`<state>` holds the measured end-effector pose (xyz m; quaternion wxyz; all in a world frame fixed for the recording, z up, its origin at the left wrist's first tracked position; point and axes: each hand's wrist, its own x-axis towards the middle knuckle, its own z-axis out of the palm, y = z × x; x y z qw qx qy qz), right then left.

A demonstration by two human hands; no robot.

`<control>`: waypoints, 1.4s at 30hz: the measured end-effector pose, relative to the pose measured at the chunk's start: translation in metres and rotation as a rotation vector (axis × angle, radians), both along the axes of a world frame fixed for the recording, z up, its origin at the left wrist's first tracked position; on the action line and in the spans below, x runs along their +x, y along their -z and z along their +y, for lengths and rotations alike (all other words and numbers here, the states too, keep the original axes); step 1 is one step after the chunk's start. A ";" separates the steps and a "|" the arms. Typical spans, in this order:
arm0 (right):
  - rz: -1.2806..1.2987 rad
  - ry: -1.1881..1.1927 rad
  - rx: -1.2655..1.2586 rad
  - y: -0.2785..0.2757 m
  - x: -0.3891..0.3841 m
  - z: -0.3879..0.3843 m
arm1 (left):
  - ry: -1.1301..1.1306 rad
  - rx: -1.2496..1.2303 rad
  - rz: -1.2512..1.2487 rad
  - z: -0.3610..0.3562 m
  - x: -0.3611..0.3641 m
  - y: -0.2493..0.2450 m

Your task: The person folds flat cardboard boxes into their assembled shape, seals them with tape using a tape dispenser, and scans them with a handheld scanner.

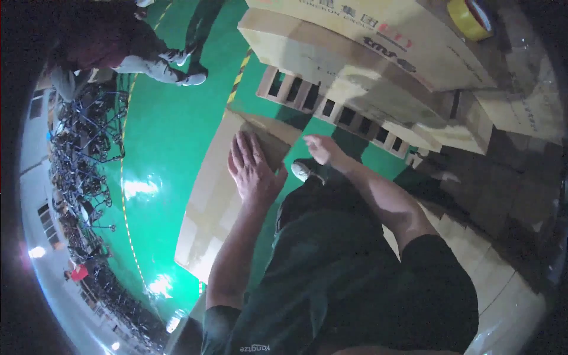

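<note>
A long brown cardboard box (210,207) stands in front of me on the left, with a strip of tape along its top. My left hand (254,168) lies flat on the box near its far end, fingers stretched out. To the right of the box, my right hand (322,149) hangs in the air above the floor, apart from the box. Its fingers are curled in, and what they hold, if anything, is hidden.
Large printed cartons (367,77) lie stacked on a pallet (349,118) ahead right, with a yellow tape roll (470,19) on top. More cartons (479,260) stand at my right. Dark metal frames (83,154) line the left. Another person (118,47) is at upper left on the green floor (171,130).
</note>
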<state>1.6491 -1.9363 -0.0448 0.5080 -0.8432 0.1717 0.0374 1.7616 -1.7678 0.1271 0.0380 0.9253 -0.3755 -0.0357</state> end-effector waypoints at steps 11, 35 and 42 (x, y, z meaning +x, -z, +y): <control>0.377 -0.515 0.430 -0.077 0.138 -0.076 | -0.198 -0.018 0.139 -0.007 0.021 0.007; 0.464 -0.876 0.670 -0.089 0.168 -0.081 | -0.244 -0.110 0.040 -0.034 0.027 0.019; 0.477 -0.827 0.914 -0.089 0.141 -0.097 | -0.235 -0.118 0.044 -0.037 0.033 0.021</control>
